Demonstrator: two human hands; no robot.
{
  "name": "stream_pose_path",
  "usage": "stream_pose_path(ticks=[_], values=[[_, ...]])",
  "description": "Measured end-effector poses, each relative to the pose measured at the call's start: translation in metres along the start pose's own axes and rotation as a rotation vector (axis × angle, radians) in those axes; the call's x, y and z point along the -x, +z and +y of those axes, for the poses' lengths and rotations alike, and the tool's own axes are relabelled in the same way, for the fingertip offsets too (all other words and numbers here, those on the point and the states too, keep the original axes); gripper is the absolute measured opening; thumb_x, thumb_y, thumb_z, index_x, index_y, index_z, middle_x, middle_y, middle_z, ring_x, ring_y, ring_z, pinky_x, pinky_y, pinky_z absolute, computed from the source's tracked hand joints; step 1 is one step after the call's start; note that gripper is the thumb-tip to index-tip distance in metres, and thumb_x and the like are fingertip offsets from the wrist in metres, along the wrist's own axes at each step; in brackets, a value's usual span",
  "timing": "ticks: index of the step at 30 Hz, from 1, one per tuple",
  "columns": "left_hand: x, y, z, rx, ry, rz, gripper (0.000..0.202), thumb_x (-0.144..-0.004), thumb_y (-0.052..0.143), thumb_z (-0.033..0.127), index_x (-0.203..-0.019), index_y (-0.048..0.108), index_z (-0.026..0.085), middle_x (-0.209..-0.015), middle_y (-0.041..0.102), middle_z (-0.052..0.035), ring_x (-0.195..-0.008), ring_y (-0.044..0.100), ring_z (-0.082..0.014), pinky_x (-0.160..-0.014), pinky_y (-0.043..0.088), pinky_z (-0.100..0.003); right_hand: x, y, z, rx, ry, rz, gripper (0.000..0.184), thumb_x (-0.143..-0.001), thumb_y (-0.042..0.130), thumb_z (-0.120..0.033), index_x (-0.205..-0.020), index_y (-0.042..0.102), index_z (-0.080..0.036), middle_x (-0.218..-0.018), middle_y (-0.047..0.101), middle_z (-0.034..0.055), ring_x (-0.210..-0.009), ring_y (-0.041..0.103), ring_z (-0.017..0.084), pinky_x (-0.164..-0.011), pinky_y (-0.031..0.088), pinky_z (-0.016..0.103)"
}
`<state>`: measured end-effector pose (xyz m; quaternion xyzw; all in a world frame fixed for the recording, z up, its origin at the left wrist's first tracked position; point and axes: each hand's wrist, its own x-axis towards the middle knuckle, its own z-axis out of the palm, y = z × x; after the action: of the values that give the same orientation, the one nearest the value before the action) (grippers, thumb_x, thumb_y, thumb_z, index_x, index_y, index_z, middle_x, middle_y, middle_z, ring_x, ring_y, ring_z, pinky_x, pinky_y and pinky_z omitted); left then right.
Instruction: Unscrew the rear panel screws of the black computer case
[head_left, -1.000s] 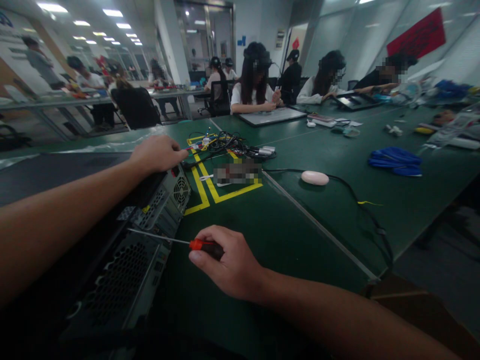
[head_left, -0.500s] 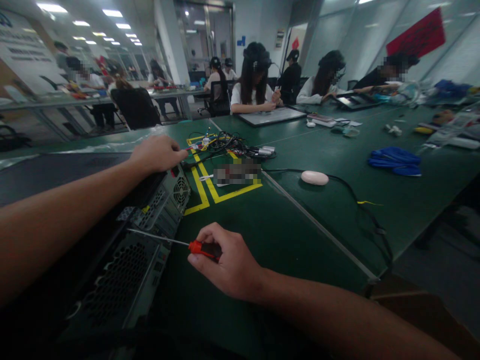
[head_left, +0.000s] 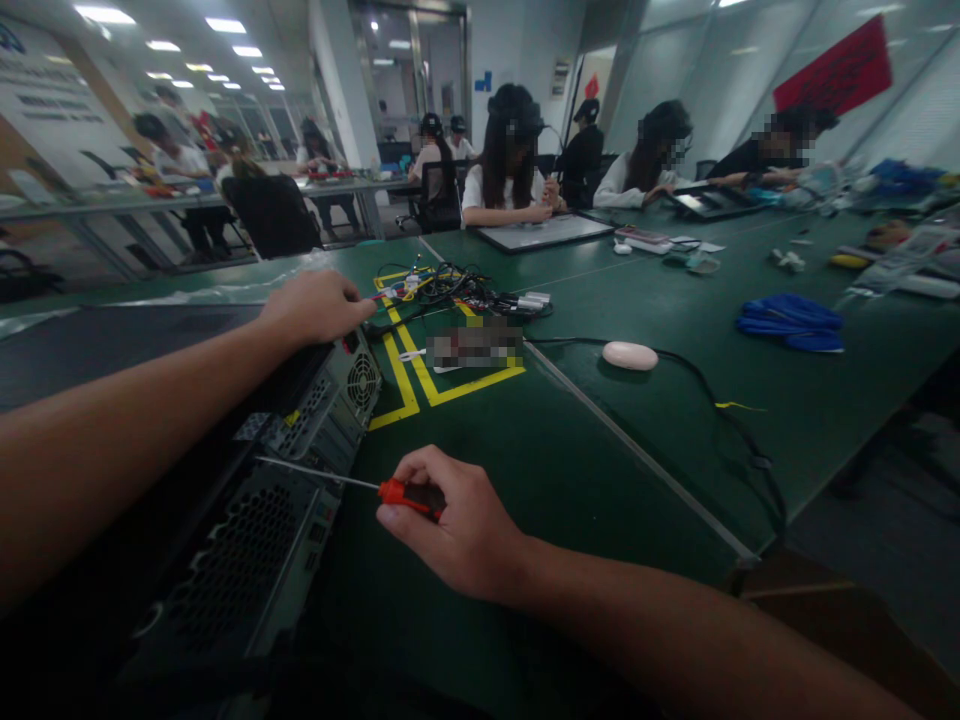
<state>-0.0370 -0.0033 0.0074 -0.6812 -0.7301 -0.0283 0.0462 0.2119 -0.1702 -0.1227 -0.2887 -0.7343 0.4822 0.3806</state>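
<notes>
A black desktop computer case (head_left: 112,350) lies on the table at my left, its grey rear panel with round fan vents facing right. My left hand (head_left: 315,305) is at the case's far rear corner, its fingers curled over the edge. Part of its grip is hidden. In my right hand (head_left: 461,520) is a screwdriver (head_left: 409,495) with a red and black handle, fingers closed around it. The screwdriver's long metal shaft points left, its tip at the rear panel's edge near a raised metal bracket (head_left: 259,428).
Tangled cables (head_left: 457,285) lie beyond the case, over yellow tape marks (head_left: 409,385). A pale pink oval case (head_left: 628,355) rests beside a black cable (head_left: 705,390). Blue folded fabric (head_left: 789,322) lies farther right. Other people (head_left: 510,170) sit across the green table.
The screwdriver's handle has turned slightly in my right hand. Both hands and the computer case stay in place.
</notes>
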Motion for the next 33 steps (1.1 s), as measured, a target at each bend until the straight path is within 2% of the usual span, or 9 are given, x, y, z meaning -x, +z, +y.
stream_pose_path(ticks=[4,8,14,16,19,21,26,33], values=[[0.001,0.001,-0.001,0.014,0.015,0.014,0.069,-0.111,0.057,0.060,-0.141,0.094,0.010,-0.139,0.087,-0.0250,-0.118,0.076,-0.0413,-0.099,0.058,-0.052,0.000,0.000,0.000,0.026,-0.011,0.012,0.032,-0.107,0.087,-0.053,-0.108,0.069,-0.026,-0.092,0.073,-0.0012,-0.079,0.067,0.019,-0.082,0.058,0.035],[-0.001,0.003,-0.002,-0.008,0.031,0.013,0.073,-0.110,0.052,0.062,-0.141,0.095,0.011,-0.138,0.088,-0.0263,-0.118,0.076,-0.0415,-0.098,0.059,-0.051,-0.001,0.000,0.001,0.050,-0.063,0.022,0.025,-0.109,0.081,-0.047,-0.106,0.073,-0.024,-0.097,0.077,0.0023,-0.085,0.070,0.021,-0.088,0.059,0.036],[-0.006,0.006,-0.003,-0.020,-0.008,0.042,0.070,-0.104,0.056,0.064,-0.139,0.098,0.020,-0.129,0.091,-0.0226,-0.119,0.081,-0.0471,-0.097,0.062,-0.054,0.000,0.001,0.003,0.062,-0.044,0.000,0.025,-0.115,0.074,-0.046,-0.107,0.078,-0.023,-0.098,0.078,0.0039,-0.086,0.071,0.021,-0.087,0.059,0.036],[-0.005,0.005,-0.003,-0.025,-0.003,0.035,0.070,-0.108,0.053,0.062,-0.140,0.097,0.017,-0.135,0.090,-0.0239,-0.121,0.080,-0.0461,-0.097,0.062,-0.053,0.001,0.002,0.004,0.049,-0.017,-0.009,0.026,-0.113,0.078,-0.049,-0.112,0.078,-0.023,-0.098,0.079,0.0033,-0.086,0.072,0.021,-0.086,0.060,0.036],[-0.002,0.004,-0.001,-0.030,0.010,0.016,0.072,-0.113,0.048,0.057,-0.142,0.094,0.010,-0.141,0.087,-0.0273,-0.122,0.078,-0.0433,-0.099,0.061,-0.052,0.001,0.002,0.004,0.038,0.013,-0.004,0.033,-0.103,0.088,-0.048,-0.122,0.074,-0.024,-0.098,0.079,0.0010,-0.084,0.071,0.021,-0.084,0.061,0.036],[-0.001,0.003,0.000,-0.038,0.003,0.013,0.071,-0.114,0.049,0.056,-0.142,0.093,0.008,-0.140,0.087,-0.0280,-0.121,0.078,-0.0429,-0.099,0.061,-0.053,0.001,0.002,0.005,0.041,0.010,0.001,0.034,-0.099,0.089,-0.044,-0.120,0.070,-0.025,-0.097,0.078,0.0004,-0.082,0.070,0.021,-0.083,0.060,0.037],[-0.008,0.009,-0.005,-0.043,0.005,0.042,0.070,-0.111,0.050,0.060,-0.138,0.097,0.016,-0.133,0.090,-0.0247,-0.122,0.081,-0.0470,-0.097,0.063,-0.054,-0.001,0.002,0.004,0.055,-0.019,0.004,0.022,-0.101,0.082,-0.038,-0.109,0.066,-0.027,-0.099,0.078,0.0019,-0.084,0.071,0.021,-0.087,0.063,0.039],[-0.018,0.017,-0.012,-0.007,-0.013,0.083,0.063,-0.103,0.061,0.066,-0.132,0.100,0.025,-0.125,0.092,-0.0209,-0.121,0.082,-0.0490,-0.099,0.067,-0.055,-0.001,0.001,0.002,0.036,-0.022,0.003,0.020,-0.104,0.082,-0.039,-0.110,0.067,-0.026,-0.098,0.077,0.0015,-0.083,0.070,0.021,-0.085,0.061,0.038]])
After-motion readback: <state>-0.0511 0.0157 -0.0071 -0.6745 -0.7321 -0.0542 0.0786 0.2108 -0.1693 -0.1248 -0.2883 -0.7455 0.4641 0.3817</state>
